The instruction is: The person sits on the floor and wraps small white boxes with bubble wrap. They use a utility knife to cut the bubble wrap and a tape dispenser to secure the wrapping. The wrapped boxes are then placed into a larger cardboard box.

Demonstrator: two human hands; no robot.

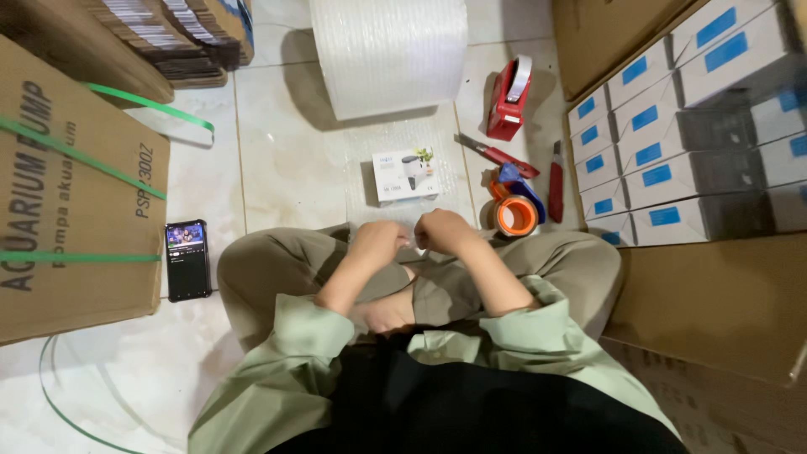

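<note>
A red tape holder point(508, 99), an orange tape roll point(515, 215) and white boxes with blue labels point(651, 143) are seen.

Packing/stockroom spot, work done on the tiled floor point(286, 160). Signs: big bubble-wrap roll point(388, 52), tape dispenser point(508, 99), tape rolls point(514, 214), cutter point(556, 181), strapped carton point(76, 193), flat cardboard stack point(168, 34), open carton w/ many identical white-blue boxes point(672, 143).
</note>
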